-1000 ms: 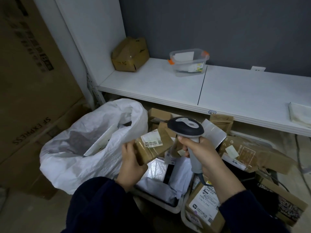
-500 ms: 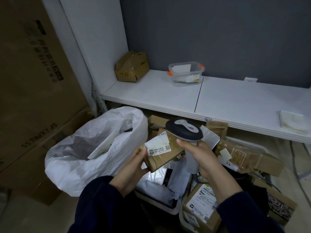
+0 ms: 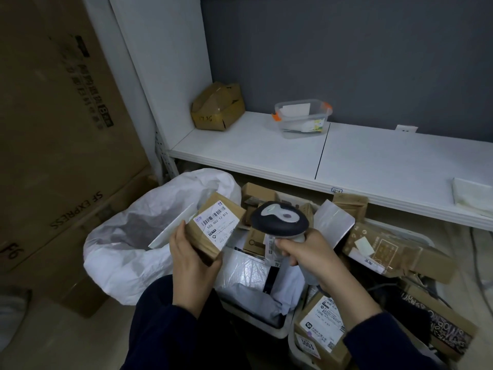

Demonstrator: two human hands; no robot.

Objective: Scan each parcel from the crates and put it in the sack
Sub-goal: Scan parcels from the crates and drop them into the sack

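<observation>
My left hand [image 3: 190, 260] grips a small brown cardboard parcel [image 3: 213, 225], its white barcode label facing up, beside the mouth of the white sack [image 3: 128, 244]. My right hand [image 3: 309, 252] holds the handle of a dark barcode scanner [image 3: 280, 219], whose head sits just right of the parcel. Below my hands a white crate [image 3: 277, 333] holds grey plastic mailers. A second crate [image 3: 296, 349] to the right holds a labelled brown box [image 3: 322, 321]. A flat white packet lies inside the sack.
More cardboard parcels [image 3: 394, 249] are piled at the right under a white shelf [image 3: 293, 156]. On the shelf stand a brown box [image 3: 217, 106] and a clear plastic tub [image 3: 302, 117]. Large cardboard cartons [image 3: 53, 129] fill the left side.
My left hand has turned the parcel and carried it left toward the sack mouth, so its barcode label now faces up. The scanner stays close beside it.
</observation>
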